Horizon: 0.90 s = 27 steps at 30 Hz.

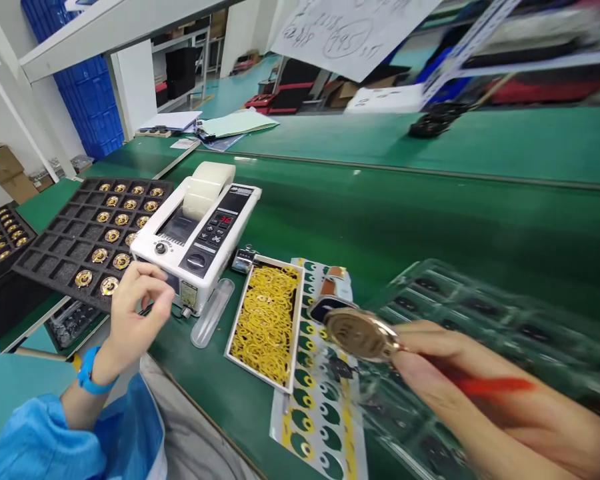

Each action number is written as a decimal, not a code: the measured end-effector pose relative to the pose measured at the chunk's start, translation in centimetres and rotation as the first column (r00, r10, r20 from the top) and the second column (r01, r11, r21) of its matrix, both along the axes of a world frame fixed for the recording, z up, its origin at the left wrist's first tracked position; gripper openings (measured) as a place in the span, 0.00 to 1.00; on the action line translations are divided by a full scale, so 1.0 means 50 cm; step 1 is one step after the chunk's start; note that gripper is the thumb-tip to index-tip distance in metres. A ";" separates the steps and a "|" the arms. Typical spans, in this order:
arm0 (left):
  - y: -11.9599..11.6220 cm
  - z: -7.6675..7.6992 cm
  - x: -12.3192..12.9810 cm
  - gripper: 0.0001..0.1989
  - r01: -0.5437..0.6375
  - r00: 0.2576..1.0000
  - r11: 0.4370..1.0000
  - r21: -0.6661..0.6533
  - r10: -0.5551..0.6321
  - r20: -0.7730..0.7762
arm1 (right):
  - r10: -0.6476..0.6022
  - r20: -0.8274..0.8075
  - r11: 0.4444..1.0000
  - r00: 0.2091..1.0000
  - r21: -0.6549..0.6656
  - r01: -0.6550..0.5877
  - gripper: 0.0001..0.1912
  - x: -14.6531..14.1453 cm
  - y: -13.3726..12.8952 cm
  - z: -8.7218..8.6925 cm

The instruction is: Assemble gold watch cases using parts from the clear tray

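Note:
My right hand [460, 387] pinches the edge of a round metal piece [361, 333] with a gold-coloured rim, held up over the sticker sheet [305, 420] and the clear plastic tray. Something red, blurred, lies across its fingers. My left hand [140, 307], with a blue band at the wrist, is raised in front of the white tape dispenser [195, 240]; its fingers are curled, and whether anything small is between them is hidden. A white-edged box [265, 320] of yellow rings stands between the hands.
A black foam tray [75, 233] with gold-coloured round parts lies left of the dispenser. The clear plastic tray [415, 293] of dark parts is at the right. A clear tube [213, 313] and a small metal counter [243, 259] are near the box. Papers [237, 123] lie behind.

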<state>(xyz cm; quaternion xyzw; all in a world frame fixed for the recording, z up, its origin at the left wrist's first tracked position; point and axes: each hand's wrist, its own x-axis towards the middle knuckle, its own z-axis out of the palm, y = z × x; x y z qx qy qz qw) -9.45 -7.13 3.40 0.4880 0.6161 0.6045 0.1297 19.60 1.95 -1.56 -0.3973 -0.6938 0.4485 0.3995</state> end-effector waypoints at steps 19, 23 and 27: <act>0.056 0.022 0.154 0.16 0.541 0.841 0.832 -0.124 -0.537 0.067 | 0.214 -0.360 0.828 0.908 -0.426 -0.364 0.24 -0.067 -0.012 0.090; 0.060 0.017 0.164 0.16 0.540 0.840 0.824 -0.170 -0.541 0.049 | 0.223 -0.378 0.828 0.899 -0.413 -0.379 0.24 -0.068 -0.020 0.101; 0.064 0.011 0.165 0.19 0.553 0.832 0.813 -0.184 -0.551 0.066 | 0.240 -0.375 0.822 0.895 -0.411 -0.393 0.25 -0.067 -0.024 0.103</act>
